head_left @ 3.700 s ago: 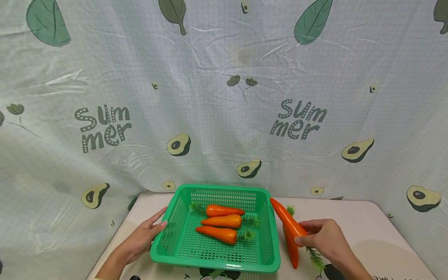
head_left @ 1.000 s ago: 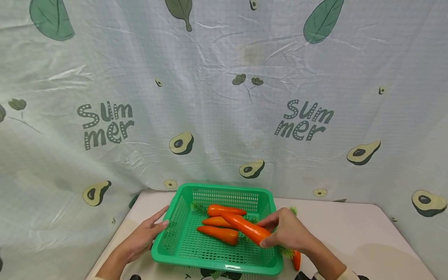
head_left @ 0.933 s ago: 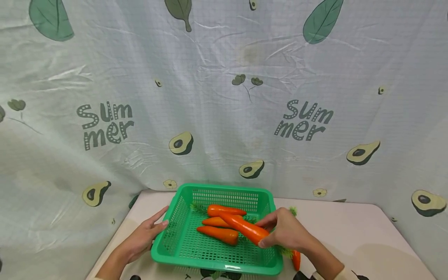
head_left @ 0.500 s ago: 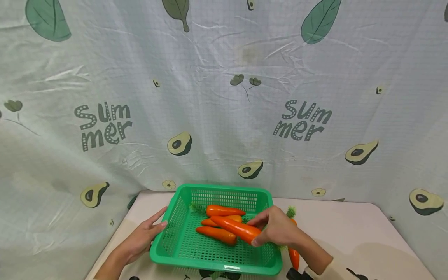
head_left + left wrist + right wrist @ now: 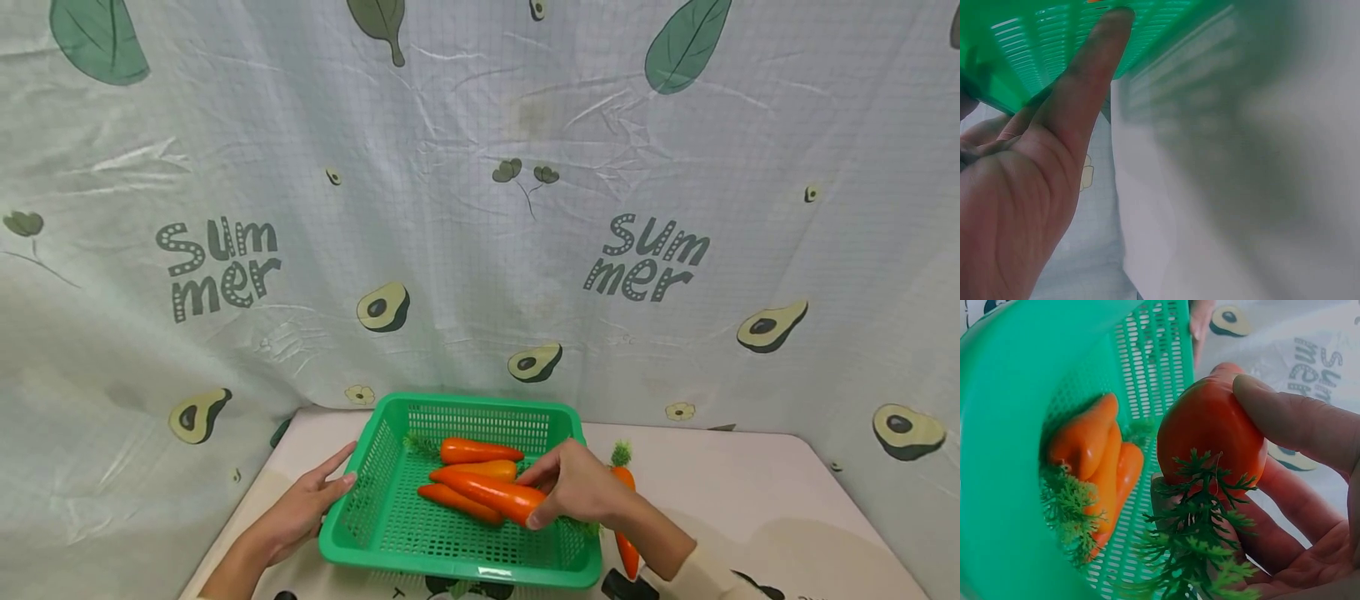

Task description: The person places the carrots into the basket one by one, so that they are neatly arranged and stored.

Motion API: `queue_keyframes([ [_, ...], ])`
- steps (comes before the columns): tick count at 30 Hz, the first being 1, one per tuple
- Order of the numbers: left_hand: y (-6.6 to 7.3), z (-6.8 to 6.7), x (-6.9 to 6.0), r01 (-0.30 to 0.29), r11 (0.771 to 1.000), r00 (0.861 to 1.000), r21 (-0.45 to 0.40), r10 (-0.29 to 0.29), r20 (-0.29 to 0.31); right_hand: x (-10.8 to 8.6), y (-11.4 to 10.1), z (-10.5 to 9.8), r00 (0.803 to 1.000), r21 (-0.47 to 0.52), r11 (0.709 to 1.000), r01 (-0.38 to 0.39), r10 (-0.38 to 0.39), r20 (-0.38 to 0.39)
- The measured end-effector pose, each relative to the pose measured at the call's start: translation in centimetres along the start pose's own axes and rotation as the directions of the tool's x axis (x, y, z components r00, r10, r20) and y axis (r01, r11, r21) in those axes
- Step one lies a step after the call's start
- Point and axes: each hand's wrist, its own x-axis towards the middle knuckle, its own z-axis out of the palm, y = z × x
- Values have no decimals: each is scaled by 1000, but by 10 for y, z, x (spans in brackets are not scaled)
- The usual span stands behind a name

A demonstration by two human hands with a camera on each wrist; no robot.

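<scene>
A green plastic basket (image 5: 457,572) stands on the table with three orange toy carrots in it: one at the back (image 5: 480,451), one in the middle (image 5: 495,469) and a front one (image 5: 461,504). My right hand (image 5: 577,487) pinches another toy carrot (image 5: 491,493) by its thick end, low over the middle and front ones and partly covering them. Its leafy green top hangs below my fingers in the right wrist view. My left hand (image 5: 300,508) rests against the basket's left side. In the left wrist view a straight digit (image 5: 1088,81) touches its slotted wall.
One more toy carrot (image 5: 628,554) lies on the table right of the basket, partly behind my right forearm. A pale sheet (image 5: 450,250) printed with avocados and leaves hangs behind and beside the pale table (image 5: 720,492).
My right hand has carried the carrot from the table at the right, over the rim, leftward and down into the basket. My left hand has stayed at the basket's left side.
</scene>
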Motion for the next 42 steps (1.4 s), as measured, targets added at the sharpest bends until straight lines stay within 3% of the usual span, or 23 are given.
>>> queue_keyframes([
  [15, 0, 0, 0, 7, 1000, 1000, -7, -7, -5, 15, 0, 13, 999, -51, 999, -11, 13, 32],
  [25, -1, 0, 0, 2, 1000, 1000, -12, -2, -3, 26, 0, 15, 997, -51, 998, 21, -17, 71],
  [33, 0, 1, 0, 2, 1000, 1000, -3, -2, -11, 38, -1, 18, 995, -121, 991, 51, -41, 89],
  [42, 0, 1, 2, 13, 1000, 999, 2, -13, -30, 51, 0, 23, 997, -181, 983, 34, -21, 73],
])
